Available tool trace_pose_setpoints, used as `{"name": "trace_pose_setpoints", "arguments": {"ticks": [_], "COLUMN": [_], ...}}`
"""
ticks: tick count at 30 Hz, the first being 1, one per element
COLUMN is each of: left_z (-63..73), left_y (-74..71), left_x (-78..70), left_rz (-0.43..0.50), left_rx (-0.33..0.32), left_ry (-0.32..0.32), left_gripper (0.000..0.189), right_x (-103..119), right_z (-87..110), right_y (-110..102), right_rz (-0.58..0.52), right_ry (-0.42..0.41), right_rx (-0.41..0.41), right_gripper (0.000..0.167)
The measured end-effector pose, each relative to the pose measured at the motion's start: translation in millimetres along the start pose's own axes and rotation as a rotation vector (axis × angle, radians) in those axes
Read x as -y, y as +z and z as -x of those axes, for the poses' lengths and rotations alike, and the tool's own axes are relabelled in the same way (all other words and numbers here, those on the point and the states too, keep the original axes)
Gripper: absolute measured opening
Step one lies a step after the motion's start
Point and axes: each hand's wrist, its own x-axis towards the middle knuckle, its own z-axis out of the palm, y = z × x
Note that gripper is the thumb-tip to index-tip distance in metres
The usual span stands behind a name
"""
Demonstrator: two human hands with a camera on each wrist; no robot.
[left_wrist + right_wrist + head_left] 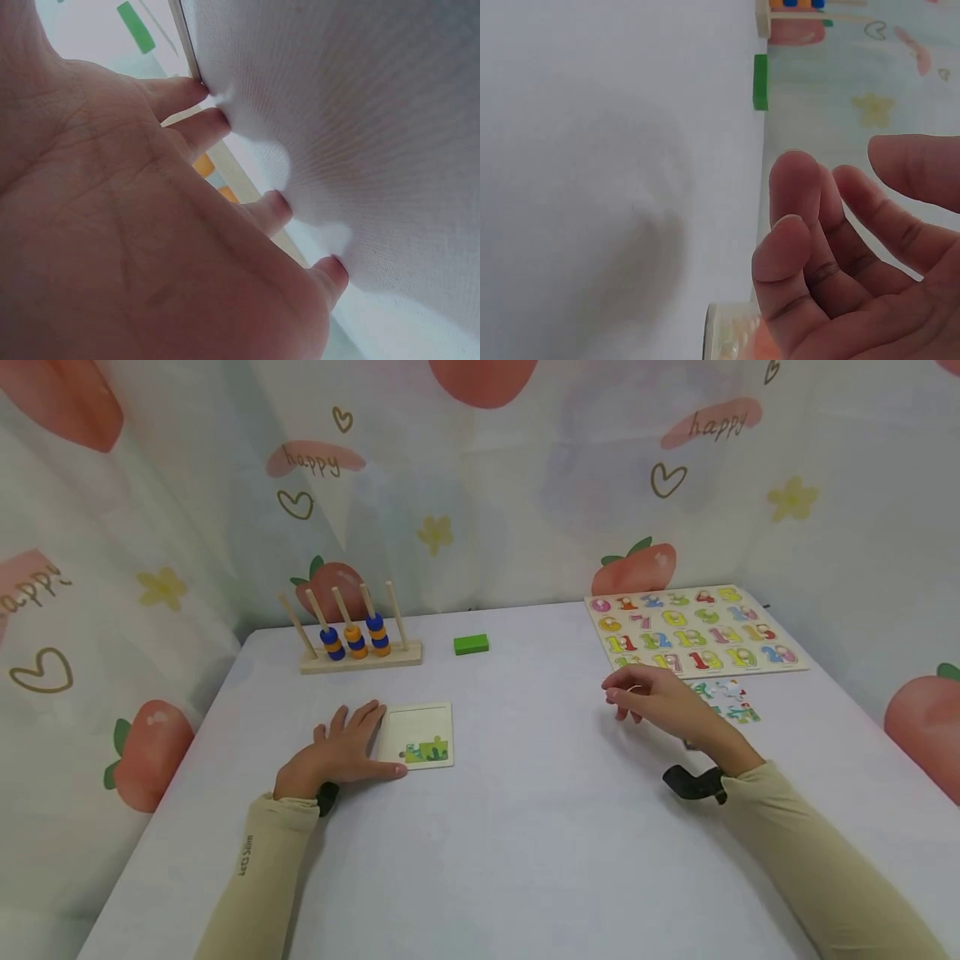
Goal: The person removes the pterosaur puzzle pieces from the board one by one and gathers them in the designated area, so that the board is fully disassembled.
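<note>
A small square puzzle tray (412,720) lies flat, with green picture pieces (433,750) along its lower edge. My left hand (337,756) rests at the tray's left side, thumb at the lower left corner and index finger by the upper left. In the left wrist view its spread fingertips (279,204) press on the white cloth. Off to the right, my right hand (667,702) is held above the table with fingers loosely bent. The right wrist view shows its thumb (919,169) apart from the fingers and nothing held. Loose picture pieces (738,702) lie partly hidden behind it.
A wooden bead abacus (360,663) with blue and orange rings stands at the back left. Beside it is a green block (471,645). A number puzzle board (697,627) lies at the back right. Behind the table hangs a printed curtain (510,510).
</note>
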Motion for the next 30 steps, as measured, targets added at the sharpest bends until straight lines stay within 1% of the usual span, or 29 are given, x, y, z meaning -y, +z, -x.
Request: {"name": "trace_pose_setpoints", "arguments": {"ticks": [4, 6, 12, 20, 30], "left_z": [-5.0, -5.3, -1.6, -1.2, 3.4], "left_y": [3.1, 2.9, -1.8, -0.6, -0.4], "left_x": [5.0, 4.8, -2.0, 1.4, -3.2], "left_rz": [0.002, -0.002, -0.012, -0.008, 0.019], "left_rx": [-0.011, -0.014, 0.0, 0.008, 0.009], "left_ry": [0.006, 0.008, 0.001, 0.0, 0.0], "left_gripper": [0.122, 0.122, 0.121, 0.121, 0.12], "right_x": [8.4, 11.9, 20.2, 28.9, 48.2], "right_z": [-7.5, -11.6, -22.8, -36.3, -45.4], "right_y": [11.2, 17.4, 34.4, 55.9, 83.3], "right_rz": [-0.019, -0.018, -0.03, -0.059, -0.046], "right_ry": [-0.026, -0.042, -0.071, -0.098, -0.115], "right_rx": [0.025, 0.038, 0.079, 0.141, 0.187], "right_gripper": [0.032, 0.03, 0.025, 0.025, 0.024]}}
